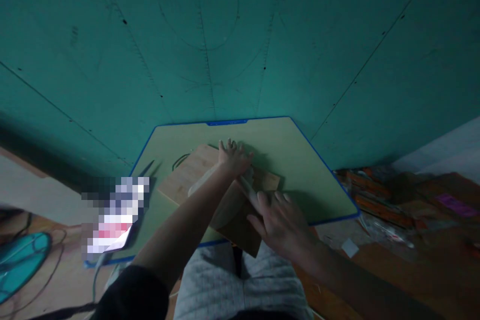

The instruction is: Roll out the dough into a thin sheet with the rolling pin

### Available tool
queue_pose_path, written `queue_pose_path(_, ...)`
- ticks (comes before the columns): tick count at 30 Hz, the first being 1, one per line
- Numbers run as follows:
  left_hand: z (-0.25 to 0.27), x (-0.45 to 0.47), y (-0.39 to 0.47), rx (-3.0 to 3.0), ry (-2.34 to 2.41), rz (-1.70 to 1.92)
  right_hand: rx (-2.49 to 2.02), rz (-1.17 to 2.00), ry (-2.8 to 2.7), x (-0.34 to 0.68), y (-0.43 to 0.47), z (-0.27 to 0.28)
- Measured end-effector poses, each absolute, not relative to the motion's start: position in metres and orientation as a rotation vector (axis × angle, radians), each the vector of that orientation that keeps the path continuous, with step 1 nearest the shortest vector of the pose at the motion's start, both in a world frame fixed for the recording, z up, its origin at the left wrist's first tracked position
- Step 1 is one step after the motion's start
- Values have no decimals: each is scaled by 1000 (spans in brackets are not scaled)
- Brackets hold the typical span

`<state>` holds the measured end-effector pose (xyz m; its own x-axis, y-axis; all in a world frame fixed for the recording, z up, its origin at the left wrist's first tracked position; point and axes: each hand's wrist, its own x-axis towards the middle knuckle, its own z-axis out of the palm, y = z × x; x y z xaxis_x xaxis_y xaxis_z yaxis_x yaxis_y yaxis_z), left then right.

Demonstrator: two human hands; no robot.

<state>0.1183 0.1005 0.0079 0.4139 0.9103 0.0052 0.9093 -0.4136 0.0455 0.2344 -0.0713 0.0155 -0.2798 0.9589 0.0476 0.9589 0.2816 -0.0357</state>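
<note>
A pale wooden rolling pin lies slantwise over a thin, pale sheet of dough on a wooden board. My left hand rests at the pin's far end with its fingers spread; the contact under the palm is hidden. At the near right end, my right hand lies over the pin, thumb out to the left and fingers over the top. Part of the dough shows left of my left forearm, which covers much of the middle. The board's near corner sticks out over my lap.
A pale table with a blue rim stands against a green wall with pencil marks. On its left are a knife and a propped, blurred-out screen with a cable. Boxes and plastic-wrapped items crowd the floor on the right.
</note>
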Motion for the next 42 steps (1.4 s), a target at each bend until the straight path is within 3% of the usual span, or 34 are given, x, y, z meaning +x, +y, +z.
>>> queue_pose_path(9, -4, 56, 48, 2698, 1715, 323, -1501, 58, -2520, 260, -38, 6)
queue_pose_path(15, -8, 64, 68, 2824, 1604, 348, -1578, 157, -2357, 242, -51, -8)
queue_pose_path(22, -8, 84, 82, 2844, 1544, 408, -1638, -29, -2348, 238, -64, -6)
queue_pose_path(32, -7, 56, -15, 2727, 1763, 649, -1770, -92, -2551, 255, 26, 12)
queue_pose_path(42, -16, 70, -59, 2682, 1856, 578, -1671, 155, -2772, 195, 100, 25)
